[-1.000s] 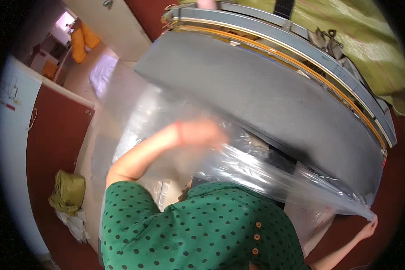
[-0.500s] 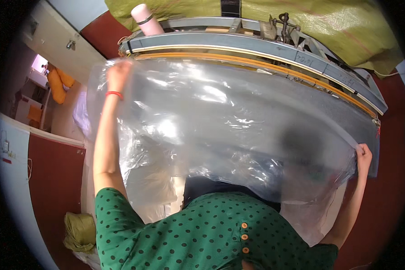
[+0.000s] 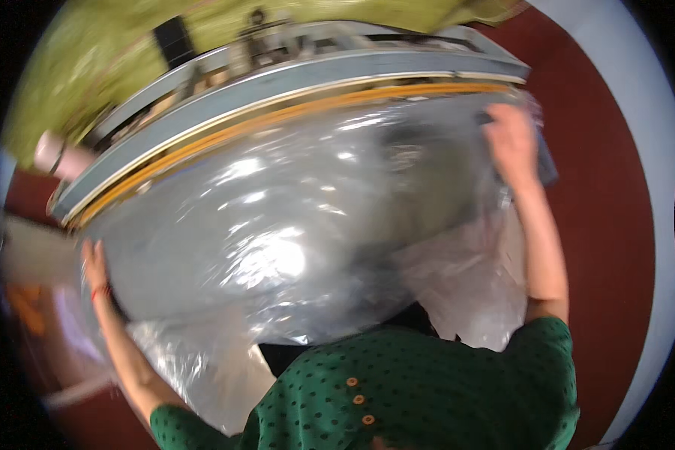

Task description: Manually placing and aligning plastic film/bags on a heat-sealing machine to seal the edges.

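The person's arms are spread wide, stretching a clear plastic sheet (image 3: pixel 292 232) flat over a grey table (image 3: pixel 397 67) with an orange edge strip. The left hand (image 3: pixel 94 262) pins the sheet's left edge; the right hand (image 3: pixel 511 139) presses its far right corner, though blur hides whether those fingers actually pinch it.

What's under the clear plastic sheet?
Under the clear plastic sheet lies the grey machine table, visible through it. The left hand and right hand hold its edges. Glare hides details of the surface beneath.
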Demonstrator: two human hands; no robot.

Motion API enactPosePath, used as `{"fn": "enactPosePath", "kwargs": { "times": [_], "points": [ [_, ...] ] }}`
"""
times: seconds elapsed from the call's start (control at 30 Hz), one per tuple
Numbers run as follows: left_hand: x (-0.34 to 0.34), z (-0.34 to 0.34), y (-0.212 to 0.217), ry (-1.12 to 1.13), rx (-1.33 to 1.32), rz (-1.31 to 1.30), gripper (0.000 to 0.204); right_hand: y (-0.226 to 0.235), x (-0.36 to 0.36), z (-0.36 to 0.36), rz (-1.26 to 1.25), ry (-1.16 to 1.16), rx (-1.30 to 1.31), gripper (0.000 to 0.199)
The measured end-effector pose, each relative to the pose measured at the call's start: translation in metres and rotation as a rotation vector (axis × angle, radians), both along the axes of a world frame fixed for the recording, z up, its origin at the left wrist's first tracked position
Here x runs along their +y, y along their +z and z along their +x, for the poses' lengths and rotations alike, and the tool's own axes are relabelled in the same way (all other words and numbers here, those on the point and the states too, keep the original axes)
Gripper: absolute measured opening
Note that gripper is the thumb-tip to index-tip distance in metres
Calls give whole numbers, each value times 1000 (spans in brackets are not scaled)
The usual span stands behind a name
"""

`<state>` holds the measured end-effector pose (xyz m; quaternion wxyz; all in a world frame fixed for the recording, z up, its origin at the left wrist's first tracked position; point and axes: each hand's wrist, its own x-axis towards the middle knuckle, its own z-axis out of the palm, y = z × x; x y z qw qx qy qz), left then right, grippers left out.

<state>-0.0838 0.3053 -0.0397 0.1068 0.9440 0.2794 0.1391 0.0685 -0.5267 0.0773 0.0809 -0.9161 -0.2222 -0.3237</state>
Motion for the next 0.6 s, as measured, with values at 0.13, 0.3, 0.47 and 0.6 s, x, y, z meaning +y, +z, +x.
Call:
{"fn": "enactPosePath", "kwargs": {
  "times": [0.13, 0.3, 0.47, 0.6],
  "points": [
    [75, -27, -15, -45, -6, 49, 55, -90, -95, 0, -80, -511, 338, 61],
    [96, -27, -16, -9, 41, 58, 57, -64, -102, 2, -6, -617, 700, 86],
    [24, -64, 33, 14, -555, -86, 49, -42, -63, 33, -119, -537, 671, 77],
    [-97, -126, 56, 14, -297, 204, 44, -79, -10, 32, -120, -323, 496, 54]
  ]
}}
